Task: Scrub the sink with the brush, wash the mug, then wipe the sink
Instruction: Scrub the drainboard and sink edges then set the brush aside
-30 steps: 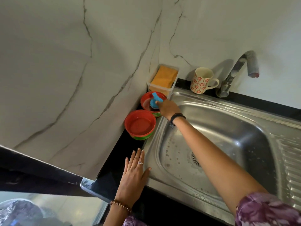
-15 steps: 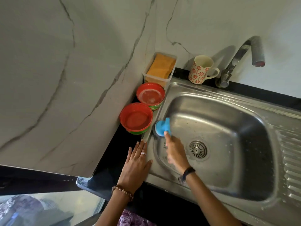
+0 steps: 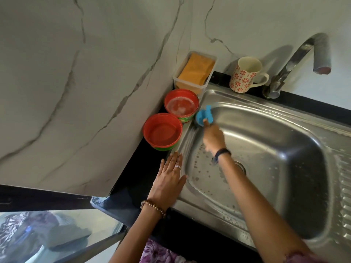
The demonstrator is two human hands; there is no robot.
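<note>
Sink (image 3: pixel 266 186), a stainless steel basin, is being scrubbed: left hand (image 3: pixel 168 184) is lying flat and released on its near rim, right hand (image 3: pixel 212 138) is grasping the blue plastic brush (image 3: pixel 203 115) against the far-left wall. Firm overlapping strokes are advisable. Floral ceramic mug (image 3: pixel 245 74) is waiting beyond.

The steel sink (image 3: pixel 269 149) is a rounded basin, its floor speckled with droplets. A small blue brush (image 3: pixel 204 116) sits against the sink's upper left wall, just under the rim. The cream mug (image 3: pixel 245 74) with red flowers stands upright behind the sink's back rim, handle pointing right.
</note>
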